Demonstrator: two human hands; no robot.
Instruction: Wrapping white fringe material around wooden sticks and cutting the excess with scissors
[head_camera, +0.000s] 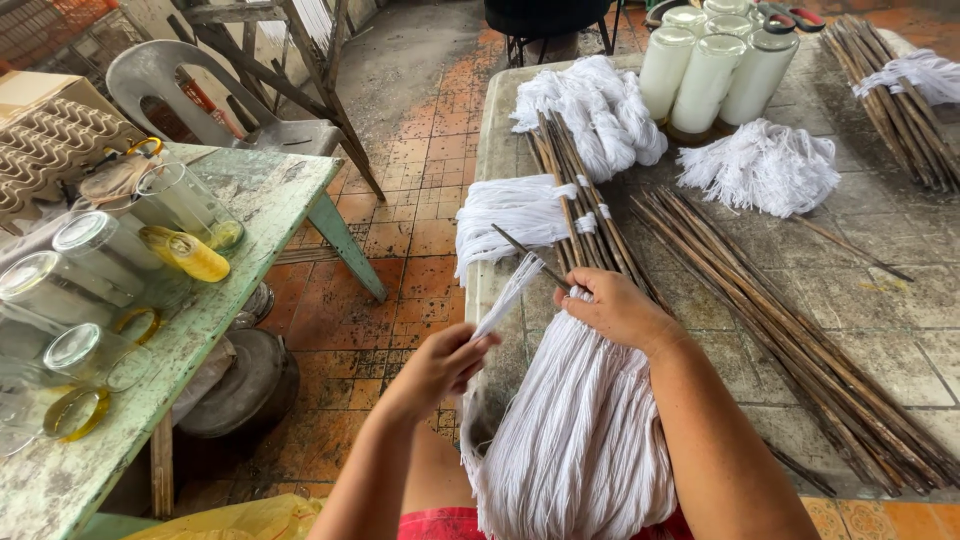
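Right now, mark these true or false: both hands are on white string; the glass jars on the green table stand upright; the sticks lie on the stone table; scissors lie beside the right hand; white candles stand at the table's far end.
1. Both hands are on white string. True: the left hand pinches a thin strand, and the right hand rests on the big white string bundle.
2. The glass jars stand upright. False: they lie on their sides on the green table.
3. The sticks lie on the stone table. True.
4. Scissors lie beside the right hand. False: the scissors are at the far end.
5. White candles stand at the far end. True.
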